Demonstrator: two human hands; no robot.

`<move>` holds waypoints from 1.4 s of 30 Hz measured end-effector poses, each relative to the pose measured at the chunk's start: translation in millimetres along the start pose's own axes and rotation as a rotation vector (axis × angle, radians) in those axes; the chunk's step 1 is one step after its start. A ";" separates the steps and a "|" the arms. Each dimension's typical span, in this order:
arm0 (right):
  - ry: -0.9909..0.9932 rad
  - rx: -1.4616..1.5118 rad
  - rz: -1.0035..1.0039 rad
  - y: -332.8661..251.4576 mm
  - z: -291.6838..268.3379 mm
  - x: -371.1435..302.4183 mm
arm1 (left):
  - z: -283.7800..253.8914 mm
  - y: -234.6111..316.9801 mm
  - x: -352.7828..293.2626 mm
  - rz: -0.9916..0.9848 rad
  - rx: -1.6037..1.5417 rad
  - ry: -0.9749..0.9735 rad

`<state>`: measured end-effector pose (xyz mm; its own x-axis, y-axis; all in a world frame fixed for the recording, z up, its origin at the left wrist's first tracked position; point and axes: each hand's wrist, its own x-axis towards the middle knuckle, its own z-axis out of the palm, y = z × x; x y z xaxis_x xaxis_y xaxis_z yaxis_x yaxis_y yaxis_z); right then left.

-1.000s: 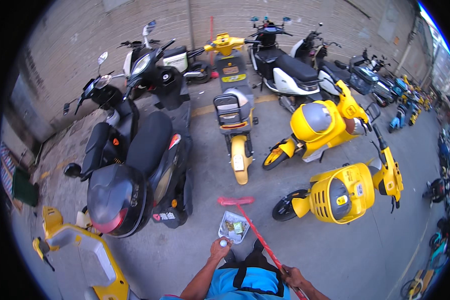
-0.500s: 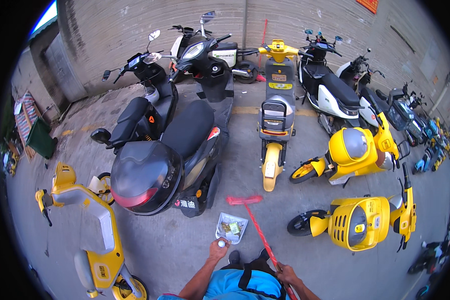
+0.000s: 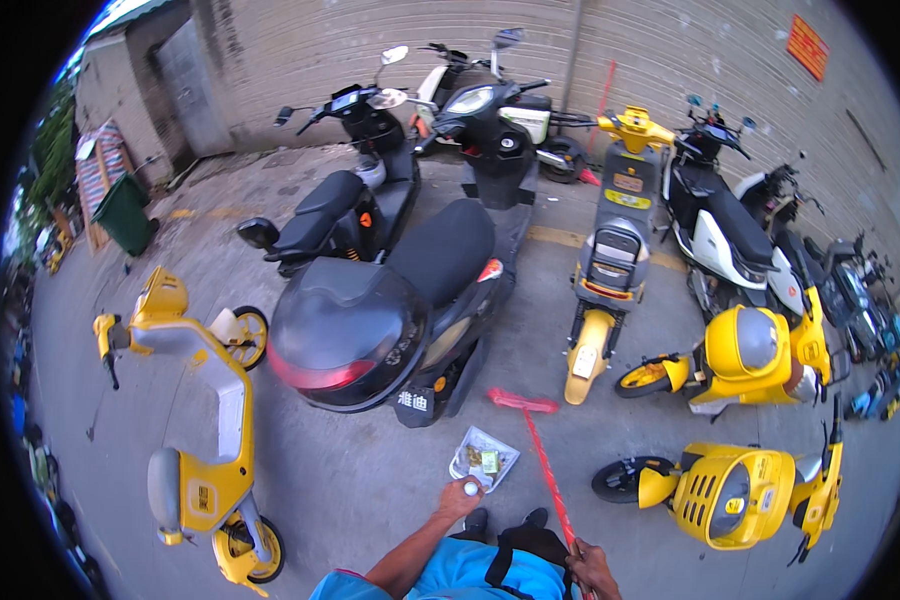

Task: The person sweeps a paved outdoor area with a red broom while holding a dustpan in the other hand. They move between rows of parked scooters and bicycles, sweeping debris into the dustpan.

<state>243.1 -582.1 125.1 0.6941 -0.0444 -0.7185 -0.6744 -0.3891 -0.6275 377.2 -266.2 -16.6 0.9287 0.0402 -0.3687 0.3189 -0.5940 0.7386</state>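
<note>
My left hand is wrapped round the upright handle of a white dustpan, its pale round end poking out of the fist. Inside the pan lie brownish bits of litter and a small green-and-white packet. Lower right, my right hand grips the red stick of a broom. The red broom head is at the ground beyond the pan, behind a big black scooter, and looks slightly blurred.
A yellow scooter stands at the left, and two more yellow scooters are close on the right. Ahead, a yellow-and-grey scooter and several others line a brick wall. A green bin is at the far left.
My view has swung left, so the scooters and wall sit farther right in the picture. Both hands keep their hold on the dustpan and the broom.
</note>
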 end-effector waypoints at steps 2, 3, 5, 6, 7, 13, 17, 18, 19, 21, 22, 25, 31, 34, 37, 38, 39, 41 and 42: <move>0.034 -0.030 -0.012 -9.9 4.9 12.6 | 3.2 -1.8 -2.2 0.004 0.010 0.033; 0.021 -0.079 -0.016 -2.2 2.9 18.2 | 2.5 3.4 -0.3 0.002 0.022 0.015; -0.016 -0.189 -0.033 20.4 -2.1 31.6 | -0.2 12.2 1.0 -0.010 0.042 -0.009; -0.004 -0.303 -0.103 -1.6 -5.9 17.0 | -1.0 11.4 0.1 -0.029 0.043 -0.026; -0.049 -0.357 -0.153 8.7 -11.7 18.0 | -0.8 11.6 -0.2 -0.048 0.044 -0.043; -0.120 -0.162 -0.121 12.5 -48.0 -1.1 | -3.5 12.6 -2.3 -0.134 0.074 -0.118; -0.172 -0.110 0.018 -3.2 -83.0 -19.0 | 4.0 13.0 -9.6 -0.134 0.021 -0.067; -0.201 -0.059 0.044 -10.5 -89.9 -21.5 | 8.3 6.8 -13.5 -0.158 0.003 -0.044; -0.230 -0.009 0.071 -15.4 -97.3 -20.2 | 14.2 1.4 -19.5 -0.182 -0.016 -0.020; -0.215 -0.121 0.059 -10.8 -106.1 -3.7 | 10.8 14.7 -20.7 -0.203 -0.029 -0.040; -0.206 -0.174 0.051 -5.0 -107.0 11.4 | 8.6 25.4 -21.9 -0.203 -0.022 -0.037; -0.212 -0.348 0.006 8.8 -99.9 58.9 | -1.6 39.6 -33.9 -0.256 -0.019 -0.035; -0.322 -0.680 -0.195 17.7 -118.9 104.9 | 10.8 41.6 -42.8 -0.319 -0.079 0.022; -0.348 -0.702 -0.204 1.3 -126.9 111.0 | 21.6 29.5 -50.4 -0.295 -0.117 0.105; -0.377 -0.713 -0.217 -7.1 -122.5 112.5 | 24.1 16.6 -56.9 -0.278 -0.184 0.152; -0.386 -0.711 -0.226 -7.8 -114.8 112.8 | 19.2 18.4 -61.3 -0.270 -0.200 0.171; -0.396 -0.713 -0.237 -7.1 -107.5 112.6 | 13.9 18.7 -66.3 -0.263 -0.216 0.189; -0.423 -0.732 -0.262 -3.6 -86.4 110.4 | 12.6 10.6 -80.0 -0.274 -0.257 0.249; -0.435 -0.753 -0.282 0.2 -72.2 107.3 | 11.4 4.5 -89.0 -0.281 -0.277 0.281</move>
<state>335.6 -653.3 69.6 0.5490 0.4347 -0.7138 -0.0459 -0.8371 -0.5451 293.8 -281.6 13.1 0.8023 0.4068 -0.4368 0.5678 -0.2944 0.7687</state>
